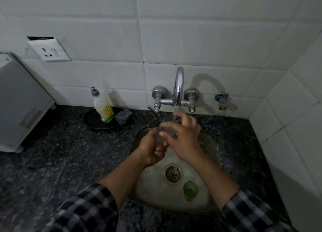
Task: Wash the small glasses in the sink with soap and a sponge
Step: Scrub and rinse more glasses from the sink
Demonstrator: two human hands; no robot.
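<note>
Checked sleeve [83,209] foremost; green glass [190,190] upright in sink [151,184]; left hand [149,149] grips clear glass [161,135] beneath tap [179,85], right hand [186,139] curled round it.

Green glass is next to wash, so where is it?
Head view: the green glass stands upright in the sink, just front-right of the drain, on the side nearest the person.

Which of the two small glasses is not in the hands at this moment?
The green glass, standing upright in the sink beside the drain, untouched. The other, a clear glass, is between the left hand and right hand under the faucet.
</note>
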